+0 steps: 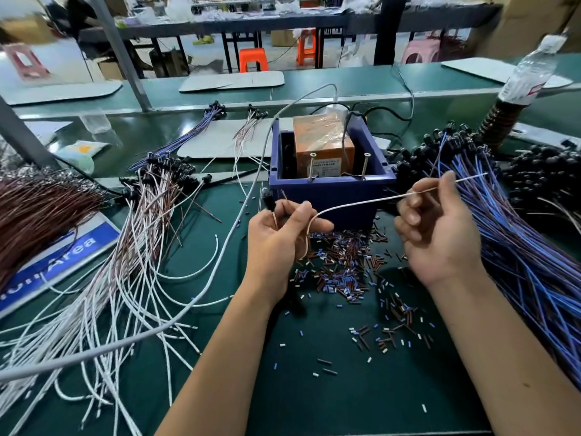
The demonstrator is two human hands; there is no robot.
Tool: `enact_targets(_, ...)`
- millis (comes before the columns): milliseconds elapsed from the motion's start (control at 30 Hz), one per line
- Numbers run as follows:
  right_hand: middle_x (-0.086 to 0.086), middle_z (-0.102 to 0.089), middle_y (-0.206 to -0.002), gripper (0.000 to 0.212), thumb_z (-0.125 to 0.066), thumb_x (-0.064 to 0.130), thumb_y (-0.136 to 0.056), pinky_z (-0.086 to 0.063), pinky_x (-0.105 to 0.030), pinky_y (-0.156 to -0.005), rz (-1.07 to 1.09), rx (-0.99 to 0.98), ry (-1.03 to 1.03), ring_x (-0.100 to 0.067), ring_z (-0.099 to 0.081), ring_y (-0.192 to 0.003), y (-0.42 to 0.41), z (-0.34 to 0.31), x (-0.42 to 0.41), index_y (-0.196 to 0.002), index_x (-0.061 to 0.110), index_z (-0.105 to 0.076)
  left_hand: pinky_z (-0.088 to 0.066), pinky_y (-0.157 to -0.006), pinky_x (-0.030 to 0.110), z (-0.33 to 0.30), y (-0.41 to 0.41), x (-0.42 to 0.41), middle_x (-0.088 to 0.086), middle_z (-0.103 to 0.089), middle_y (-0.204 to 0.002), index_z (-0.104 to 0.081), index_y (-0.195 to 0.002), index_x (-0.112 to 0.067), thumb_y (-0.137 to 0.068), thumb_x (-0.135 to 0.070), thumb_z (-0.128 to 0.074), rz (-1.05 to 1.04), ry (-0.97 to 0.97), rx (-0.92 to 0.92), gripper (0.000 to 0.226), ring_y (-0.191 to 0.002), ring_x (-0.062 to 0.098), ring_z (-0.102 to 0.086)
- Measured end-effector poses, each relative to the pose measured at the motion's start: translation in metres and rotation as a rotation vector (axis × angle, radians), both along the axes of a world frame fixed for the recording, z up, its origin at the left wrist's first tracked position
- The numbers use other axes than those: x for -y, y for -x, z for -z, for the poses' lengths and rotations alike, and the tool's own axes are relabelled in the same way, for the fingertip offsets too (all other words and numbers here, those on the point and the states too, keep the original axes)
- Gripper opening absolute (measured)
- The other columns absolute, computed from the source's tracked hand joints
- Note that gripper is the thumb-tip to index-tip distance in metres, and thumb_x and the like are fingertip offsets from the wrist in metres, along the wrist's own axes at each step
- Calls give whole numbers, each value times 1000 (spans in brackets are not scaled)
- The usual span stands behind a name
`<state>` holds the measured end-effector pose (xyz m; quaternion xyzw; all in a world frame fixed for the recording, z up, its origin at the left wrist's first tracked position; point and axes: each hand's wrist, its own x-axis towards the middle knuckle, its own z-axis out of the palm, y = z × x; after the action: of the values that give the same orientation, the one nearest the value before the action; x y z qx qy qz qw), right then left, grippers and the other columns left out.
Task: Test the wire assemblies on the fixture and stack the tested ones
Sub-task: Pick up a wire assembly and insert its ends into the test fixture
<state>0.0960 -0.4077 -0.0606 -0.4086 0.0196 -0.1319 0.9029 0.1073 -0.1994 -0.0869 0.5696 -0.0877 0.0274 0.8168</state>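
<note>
Both hands up over the green counter (pixel 283 388), one wire assembly (pixel 355 203) stretched between them. Left hand (pixel 276 237): fingers curled round the looped, pinkish end and its small black cap. Right hand (pixel 437 234): thumb and forefinger pinching the white lead near its free tip, other fingers loosely bent.

Just beyond the fingers: the fixture (pixel 323 143), an orange box wrapped in clear film, sitting inside a blue plastic bin (pixel 330 190), two bare screws (pixel 364 165) standing upright at its near edge, probably the test contacts.

Risks, as a guess:
- Thin, springy lead; likely to flick out of the right pinch, or to miss a screw if offered slack.
- Stripped tip fine and soft; easily bent or frayed if jabbed against metal.
- Loop inside the left fingers prone to kinking under a tight squeeze.
- Grey cable (pixel 195 306) crossing left of the left fingers; easy to snag while carrying a tested piece across.
- Tested and untested stock easily confused: white-and-brown tangle (pixel 125 262) left of the left fingers, blue bundle (pixel 518 247) right of the right fingers, both loose and overlapping.

Underneath and just ahead of the fingers, a gritty scatter of short sleeve offcuts (pixel 342 262), brown, blue and white. Matte, slightly rubbery-looking mat; glossy insulation; hard moulded bin walls.
</note>
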Motion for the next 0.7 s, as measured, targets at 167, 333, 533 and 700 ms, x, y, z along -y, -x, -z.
enact_targets(167,0,-53,-71,54,-36,44,-110,-31,-19,-38,-82,107,136,-10,-41,-49,2,-1,6,-67,20,-58,-36,-52,11,5,-3,-1,-19,-58,-54,-80,-98,-13,-99,-34,-61,-158,-145,135,28,-46,-4,-46)
enact_targets(333,-23,-45,-59,56,-47,48,-106,-24,-34,-43,-287,98,792,-24,-37,-47,14,6,-19,-62,16,-58,-25,-45,17,-2,4,0,10,-78,-99,-79,-99,-6,-99,-37,-58,98,80,50,37,-42,4,-22)
enact_targets(533,4,-48,-47,56,-49,36,-109,-33,-21,-48,-342,150,1042,-9,-41,-45,19,12,-39,-55,18,-52,-16,-51,27,-6,7,-2,14,-74,-121,-78,-99,-8,-102,-34,-55,233,38,-25,35,-45,8,-18)
enact_targets(700,4,-51,-47,59,-48,30,-110,-36,-19,-50,-399,115,1073,-8,-43,-44,18,14,-41,-54,18,-56,-21,-46,18,-1,8,0,-3,-43,-48,-78,-108,-4,-101,-41,-56,262,-69,-13,44,-43,8,-21)
